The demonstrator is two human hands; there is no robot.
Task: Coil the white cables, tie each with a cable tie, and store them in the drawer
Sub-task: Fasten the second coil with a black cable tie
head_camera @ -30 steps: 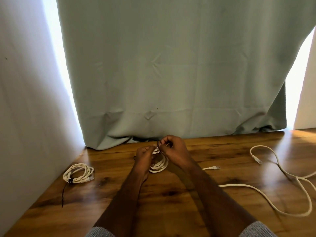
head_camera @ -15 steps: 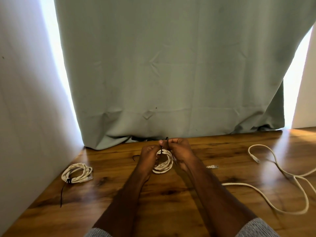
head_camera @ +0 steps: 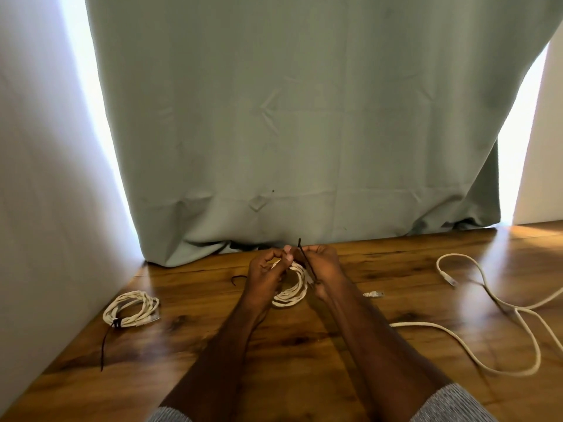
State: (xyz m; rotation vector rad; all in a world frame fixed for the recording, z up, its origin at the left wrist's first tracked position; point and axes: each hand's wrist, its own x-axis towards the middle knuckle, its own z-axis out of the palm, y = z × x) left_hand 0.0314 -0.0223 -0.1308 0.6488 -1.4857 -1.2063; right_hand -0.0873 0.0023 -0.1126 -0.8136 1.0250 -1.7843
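A coiled white cable [head_camera: 292, 292] hangs between my two hands above the wooden table [head_camera: 304, 345]. My left hand [head_camera: 263, 274] grips the coil's left side. A black cable tie [head_camera: 304, 257] runs over the coil's right side, and my right hand [head_camera: 324, 264] pinches it, its tip sticking up past my fingers. A second white coil [head_camera: 131, 309], bound with a black tie whose tail trails toward me, lies at the left. A loose white cable [head_camera: 487, 296] sprawls uncoiled at the right.
A grey-green curtain [head_camera: 289, 132] hangs behind the table's far edge. A white wall [head_camera: 45, 178] borders the table on the left. A black tie end [head_camera: 236, 278] lies just left of my left hand. A cable plug [head_camera: 374, 294] rests right of my right wrist.
Both hands have lifted the coil slightly and turned it more upright. The black tie's tip now stands higher above my right fingers.
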